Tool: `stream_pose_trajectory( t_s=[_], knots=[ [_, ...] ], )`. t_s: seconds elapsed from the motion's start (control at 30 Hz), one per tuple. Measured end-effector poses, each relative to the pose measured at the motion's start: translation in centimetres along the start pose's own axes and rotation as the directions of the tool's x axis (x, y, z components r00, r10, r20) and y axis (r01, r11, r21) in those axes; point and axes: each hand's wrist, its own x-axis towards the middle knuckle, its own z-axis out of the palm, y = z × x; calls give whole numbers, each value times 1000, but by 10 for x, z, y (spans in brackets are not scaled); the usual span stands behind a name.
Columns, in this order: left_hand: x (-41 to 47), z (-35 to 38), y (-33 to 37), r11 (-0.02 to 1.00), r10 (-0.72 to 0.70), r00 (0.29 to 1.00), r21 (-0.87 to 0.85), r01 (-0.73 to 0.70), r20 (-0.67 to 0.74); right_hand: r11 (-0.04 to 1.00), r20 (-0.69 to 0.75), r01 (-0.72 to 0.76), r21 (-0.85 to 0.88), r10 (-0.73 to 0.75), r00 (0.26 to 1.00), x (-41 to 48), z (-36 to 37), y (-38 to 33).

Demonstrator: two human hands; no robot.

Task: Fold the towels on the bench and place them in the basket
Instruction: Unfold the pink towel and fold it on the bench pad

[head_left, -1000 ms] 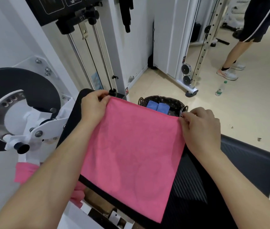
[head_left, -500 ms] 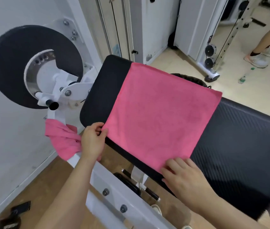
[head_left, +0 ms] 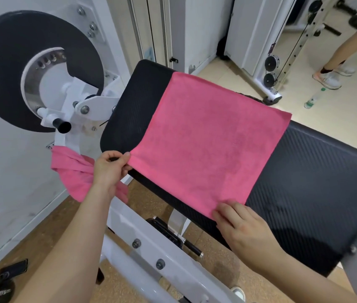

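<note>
Across black bench (head_left: 315, 182), pink towel (head_left: 206, 138) flat, tan floor (head_left: 337, 119)

A pink towel (head_left: 208, 141) lies spread flat and smooth as one square sheet across the black padded bench (head_left: 317, 182). Its near edge reaches the bench's front edge, and its far edge hides most of a dark woven basket (head_left: 248, 96) behind. A second pink towel (head_left: 70, 171) hangs bunched on the white frame (head_left: 68, 141) left of the bench.

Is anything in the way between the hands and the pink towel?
No, nothing. The left hand pinches the near left corner of the pink towel; the right hand holds its near right corner on the bench.
</note>
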Motion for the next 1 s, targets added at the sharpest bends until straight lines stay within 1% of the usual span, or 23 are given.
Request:
stream_pose_trajectory(
  t_s=[0.07,0.17,0.23,0.27,0.33,0.4,0.57,0.63,0.67,0.73,0.77,0.8,0.83,0.87,0.9,0.93,1.0],
  knots=[
    [-2,2,-1,998,44,998,-54,-42,34,1000,10,-5,-3,5,1000,-4,-1,0],
    [-6,-1,-3,992,121,972,-65,-109,202,1000,17,-1,14,0,1000,-8,-4,2],
    [-8,-8,-2,992,117,941,-3,-122,317,999,17,2,39,-3,1000,-9,-5,3],
    [-9,-11,-1,986,121,924,61,-153,362,999,17,5,42,-6,1000,-9,-6,3],
    [-11,-13,2,941,164,898,209,-266,408,999,27,8,31,-8,1000,-8,-8,3],
    [-12,-10,5,910,216,889,246,-333,404,1000,37,-7,24,6,999,-8,-8,1],
    [-10,2,6,882,313,902,261,-393,299,998,76,-46,44,43,996,-9,-10,-1],
    [-8,1,7,928,254,917,190,-321,308,993,107,-69,92,59,993,-6,-12,0],
    [-8,-1,9,963,190,923,120,-242,335,986,127,-103,135,86,988,-3,-15,0],
    [-8,-8,14,996,81,908,5,-91,411,938,178,-236,254,194,965,3,-20,1],
    [-7,-13,17,998,63,889,-16,-62,454,899,205,-313,308,258,944,6,-23,2],
    [-6,-17,18,998,58,871,2,-68,489,860,224,-370,351,307,925,9,-27,4],
    [-6,-20,18,991,62,865,74,-113,498,829,238,-408,383,338,910,11,-30,6],
    [-7,-23,18,965,76,877,185,-184,475,809,248,-428,403,353,902,13,-34,8],
    [-7,-25,16,921,108,895,295,-254,432,798,258,-434,418,354,899,15,-38,10],
    [-9,-27,16,882,145,906,364,-301,399,790,277,-435,432,343,898,17,-42,13],
    [-13,-31,13,844,178,902,411,-345,393,770,344,-452,450,317,884,17,-51,16]
  ],
)
